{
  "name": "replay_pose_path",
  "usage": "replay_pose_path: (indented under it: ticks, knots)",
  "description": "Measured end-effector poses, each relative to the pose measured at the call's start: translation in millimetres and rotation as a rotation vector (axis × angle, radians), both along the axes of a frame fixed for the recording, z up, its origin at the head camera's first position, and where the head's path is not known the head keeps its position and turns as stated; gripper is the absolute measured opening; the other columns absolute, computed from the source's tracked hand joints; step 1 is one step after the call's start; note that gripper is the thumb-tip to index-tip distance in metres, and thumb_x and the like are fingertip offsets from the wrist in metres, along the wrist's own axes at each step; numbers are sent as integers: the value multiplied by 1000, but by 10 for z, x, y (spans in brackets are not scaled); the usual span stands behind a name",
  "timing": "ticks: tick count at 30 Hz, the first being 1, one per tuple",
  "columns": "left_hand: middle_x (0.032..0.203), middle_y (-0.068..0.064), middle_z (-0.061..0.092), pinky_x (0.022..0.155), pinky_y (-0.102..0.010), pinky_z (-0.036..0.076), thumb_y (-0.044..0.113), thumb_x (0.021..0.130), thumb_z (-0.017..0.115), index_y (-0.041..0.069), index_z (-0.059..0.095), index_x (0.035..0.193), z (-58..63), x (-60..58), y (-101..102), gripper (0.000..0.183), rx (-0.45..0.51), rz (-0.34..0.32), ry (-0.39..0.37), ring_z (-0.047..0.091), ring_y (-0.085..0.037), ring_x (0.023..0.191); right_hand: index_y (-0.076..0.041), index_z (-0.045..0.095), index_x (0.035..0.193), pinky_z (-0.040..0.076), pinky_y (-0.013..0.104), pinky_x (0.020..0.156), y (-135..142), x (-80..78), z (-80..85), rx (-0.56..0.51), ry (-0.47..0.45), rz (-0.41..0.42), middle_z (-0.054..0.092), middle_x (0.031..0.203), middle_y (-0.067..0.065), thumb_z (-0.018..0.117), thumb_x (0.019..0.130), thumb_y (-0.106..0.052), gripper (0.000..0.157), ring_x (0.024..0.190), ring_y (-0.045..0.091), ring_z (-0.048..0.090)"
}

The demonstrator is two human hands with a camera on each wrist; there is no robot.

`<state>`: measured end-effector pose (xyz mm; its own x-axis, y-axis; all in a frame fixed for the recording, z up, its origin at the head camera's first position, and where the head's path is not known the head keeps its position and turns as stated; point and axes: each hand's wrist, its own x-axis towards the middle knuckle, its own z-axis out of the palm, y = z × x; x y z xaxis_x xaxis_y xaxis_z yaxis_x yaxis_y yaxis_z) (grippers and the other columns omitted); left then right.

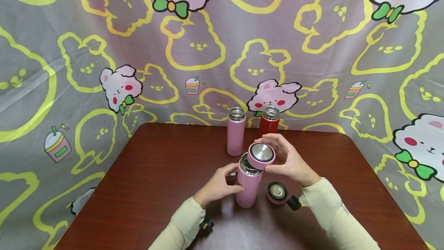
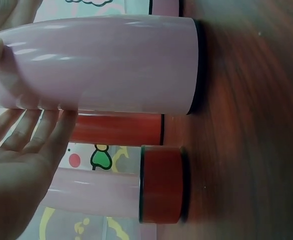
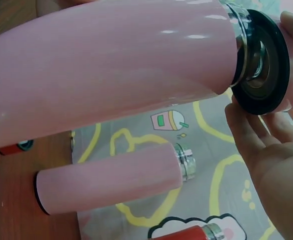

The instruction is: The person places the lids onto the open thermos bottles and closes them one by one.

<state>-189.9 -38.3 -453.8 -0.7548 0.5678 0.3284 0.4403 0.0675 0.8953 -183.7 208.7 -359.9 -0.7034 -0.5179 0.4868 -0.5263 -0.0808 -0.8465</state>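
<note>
My left hand (image 1: 219, 183) grips the body of a pink thermos bottle (image 1: 248, 190) that stands nearly upright on the table. In the left wrist view its thumb lies on one side of the bottle (image 2: 116, 65) and the fingers on the other. Above the bottle's steel mouth, my right hand (image 1: 289, 161) holds a pink lid (image 1: 262, 156) by its rim. This lid is tilted, steel disc up, its black-ringed underside (image 3: 261, 62) facing the mouth; whether they touch I cannot tell. A second pink lid (image 1: 277, 192) lies upside down near the right wrist.
Behind stand an uncapped pink bottle (image 1: 236, 136) and an uncapped red bottle (image 1: 269, 122), partly hidden by my right hand. A red lid (image 2: 161, 185) sits on the brown table (image 1: 166, 157), mostly hidden behind my left hand in the head view. A patterned curtain (image 1: 194, 30) surrounds the table.
</note>
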Motion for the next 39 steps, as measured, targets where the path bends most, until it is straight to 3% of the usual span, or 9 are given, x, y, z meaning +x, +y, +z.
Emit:
replay_pose_path:
  ticks: [4, 11, 19, 27, 33, 39]
  knots:
    - [125, -8, 58, 92, -42, 47, 9, 77, 77, 7, 51, 131, 0, -5, -9, 60, -3, -7, -41, 57, -24, 110, 5, 34, 135, 48, 37, 89, -21, -20, -21, -10, 4, 39, 50, 133, 21, 67, 76, 8, 67, 118, 27, 52]
    - [125, -9, 57, 91, -52, 45, 13, 78, 77, 7, 51, 131, -16, -12, -10, 60, 11, -18, -41, 57, -29, 110, -1, 34, 137, 48, 42, 90, -63, -17, 2, -2, -55, 83, 48, 135, 20, 68, 78, 3, 68, 121, 28, 49]
    - [124, -5, 58, 92, -45, 47, 10, 77, 77, 8, 52, 131, -27, -18, -4, 59, -3, -8, -30, 58, -25, 109, 1, 32, 138, 46, 42, 92, -113, -51, 1, -21, -12, 177, 43, 135, 28, 64, 78, 7, 68, 121, 29, 49]
    - [124, -8, 58, 92, -48, 45, 7, 77, 77, 6, 52, 130, 25, 1, -15, 59, 14, -22, -51, 57, -29, 110, 2, 31, 138, 47, 43, 91, -134, -60, -3, 0, -34, 169, 42, 135, 29, 67, 79, 3, 69, 120, 29, 49]
    - [121, -9, 60, 92, -49, 45, 8, 76, 78, 7, 53, 129, -25, -30, -15, 59, 33, -30, -37, 58, -23, 108, 3, 30, 138, 48, 46, 89, -148, -54, 9, 25, -41, 165, 42, 136, 26, 67, 79, 1, 70, 120, 30, 49]
    - [120, -12, 61, 90, -47, 47, 6, 77, 77, 5, 52, 130, -21, -36, -11, 58, 21, -37, -40, 59, -26, 107, 3, 31, 137, 45, 43, 94, -153, -43, -6, 49, -41, 166, 44, 136, 23, 68, 78, 1, 70, 121, 31, 48]
